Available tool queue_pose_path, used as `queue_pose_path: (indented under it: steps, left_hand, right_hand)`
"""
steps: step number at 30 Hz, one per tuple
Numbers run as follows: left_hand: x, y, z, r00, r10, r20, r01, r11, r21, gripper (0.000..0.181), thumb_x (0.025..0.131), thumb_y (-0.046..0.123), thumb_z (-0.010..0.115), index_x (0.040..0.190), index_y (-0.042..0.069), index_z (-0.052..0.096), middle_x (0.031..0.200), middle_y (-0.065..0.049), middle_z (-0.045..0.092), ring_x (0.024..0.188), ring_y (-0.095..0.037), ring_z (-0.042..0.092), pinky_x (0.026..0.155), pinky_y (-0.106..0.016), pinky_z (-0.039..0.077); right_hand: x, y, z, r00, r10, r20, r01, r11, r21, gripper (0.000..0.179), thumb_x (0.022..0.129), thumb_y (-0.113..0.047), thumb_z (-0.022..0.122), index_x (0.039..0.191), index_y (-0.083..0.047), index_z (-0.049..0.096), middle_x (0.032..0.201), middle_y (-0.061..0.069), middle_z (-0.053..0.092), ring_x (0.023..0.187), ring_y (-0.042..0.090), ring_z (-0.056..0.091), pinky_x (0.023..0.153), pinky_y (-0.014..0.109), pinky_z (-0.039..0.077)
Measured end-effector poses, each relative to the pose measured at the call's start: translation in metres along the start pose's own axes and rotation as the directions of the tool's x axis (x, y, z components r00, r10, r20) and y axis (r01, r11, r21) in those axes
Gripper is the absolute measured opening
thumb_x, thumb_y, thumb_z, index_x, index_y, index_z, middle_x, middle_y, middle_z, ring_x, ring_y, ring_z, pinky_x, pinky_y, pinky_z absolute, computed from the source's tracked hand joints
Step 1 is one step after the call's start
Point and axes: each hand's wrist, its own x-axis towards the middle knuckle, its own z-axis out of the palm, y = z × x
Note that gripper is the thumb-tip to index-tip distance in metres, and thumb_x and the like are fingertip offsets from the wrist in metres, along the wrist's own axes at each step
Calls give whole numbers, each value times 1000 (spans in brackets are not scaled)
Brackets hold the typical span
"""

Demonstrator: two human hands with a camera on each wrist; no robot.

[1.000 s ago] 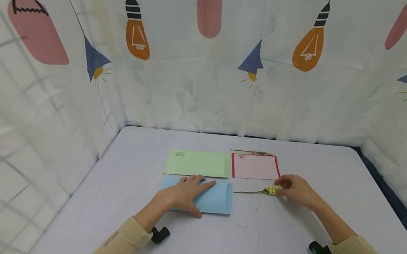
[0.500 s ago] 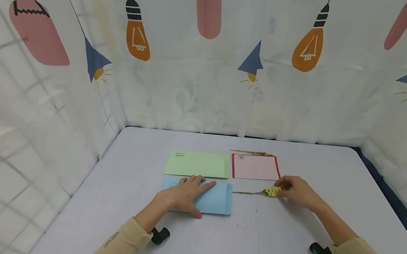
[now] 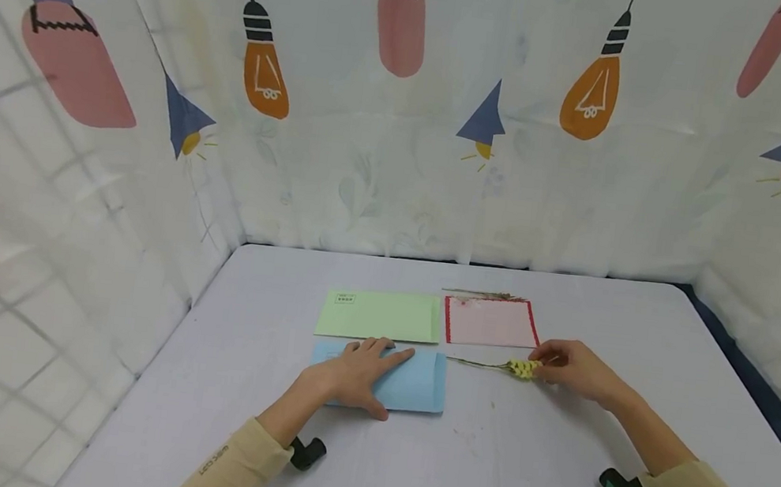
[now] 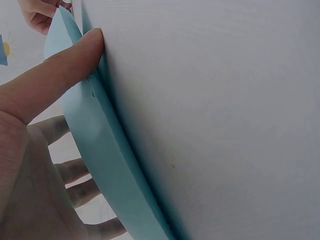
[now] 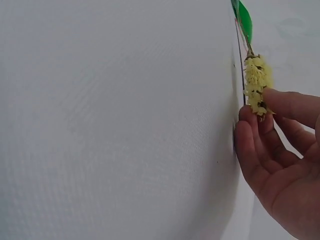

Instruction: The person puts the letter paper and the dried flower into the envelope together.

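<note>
My left hand (image 3: 355, 375) lies spread over the light blue envelope (image 3: 411, 388), pressing it on the table. Its thumb (image 4: 85, 52) reaches the near edge in the left wrist view, while the fingers extend toward the far edge. My right hand (image 3: 573, 367) pinches a dried yellow flower (image 3: 520, 368) by the blossom end, between thumb and fingertips. The flower's thin stem points left, its tip right at the envelope's right end. In the right wrist view, the yellow blossom (image 5: 257, 82) shows close up, with a green leaf-shaped patch beyond it.
A pale green envelope (image 3: 383, 314) lies just behind the blue one. Beside it is a pink card (image 3: 489, 323) with a red border, and a dried sprig (image 3: 488, 294) along its far edge. Printed cloth hangs around the white table (image 3: 466, 474).
My right hand shifts slightly right, and the flower's stem tilts so its left end sits a little higher against the blue envelope's edge. The left hand stays put.
</note>
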Motion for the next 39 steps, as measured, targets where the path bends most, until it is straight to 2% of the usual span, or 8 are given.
queue_pose_path:
  steps: [11,24,32,39]
  left_hand:
    - [2,-1,3,1000,8,1,-8,999,34,103,81,47,86,164,25,29,158,-10,34,145,-32,32,114,-59,27]
    - [1,0,2,1000,-4,-2,4,1000,26,102,81,47,86,164,26,30,158,-10,33,144,-32,32,115,-57,27]
    - [0,0,1,1000,-4,-6,4,999,33,102,81,47,86,163,25,30,158,-10,34,144,-32,33,114,-57,28]
    - [1,0,1,1000,-3,-4,3,999,34,103,81,48,86,164,26,29,158,-10,33,145,-32,32,114,-57,27]
  right_hand:
    - [-7,5,-5,999,-14,46,8,991,132,25,97,-15,73,116,1,67,106,15,67,91,28,65,79,33,57]
    - [-4,-1,4,990,-56,131,34,986,164,23,98,-11,70,116,2,67,106,15,68,92,28,66,80,34,57]
    - [-2,-7,11,989,-66,130,42,983,180,22,97,-8,70,116,3,68,104,15,67,91,27,66,80,33,57]
    - [-3,-9,11,990,-63,130,43,988,151,23,98,-9,69,118,2,68,105,14,67,91,27,65,80,33,57]
